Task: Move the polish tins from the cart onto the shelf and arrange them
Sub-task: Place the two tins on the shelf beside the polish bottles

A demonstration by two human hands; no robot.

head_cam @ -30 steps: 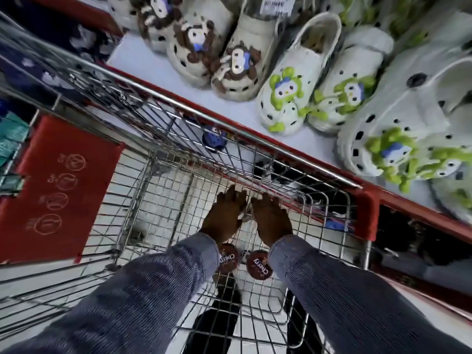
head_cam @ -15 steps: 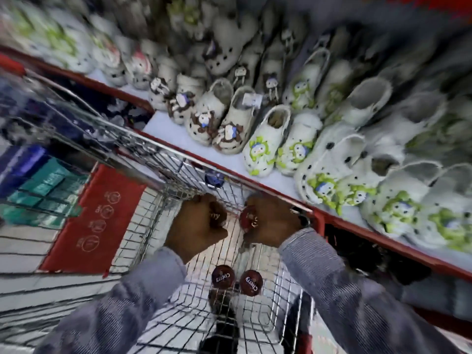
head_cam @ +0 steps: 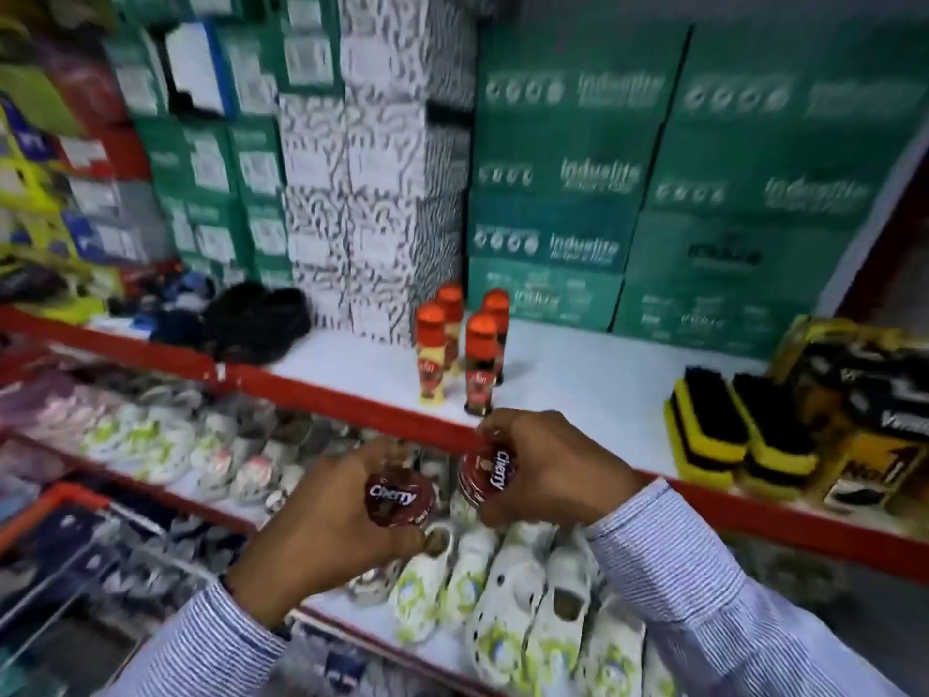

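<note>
Each of the two dark red polish tins reads "Cherry" in white: the left tin [head_cam: 398, 497], held in the left hand [head_cam: 321, 535], and the right tin [head_cam: 490, 472], held in the right hand [head_cam: 548, 467]. The green boxes [head_cam: 578, 168] on the shelf [head_cam: 578, 389] seem to read "Induslite", blurred. The yellow-black pack [head_cam: 874, 445] shows "No 1".

Motion blur is smearing the green boxes [head_cam: 568, 244], leaving only "Indusite" readable; fingers [head_cam: 507, 430] are covering part of the right tin [head_cam: 487, 477].
</note>
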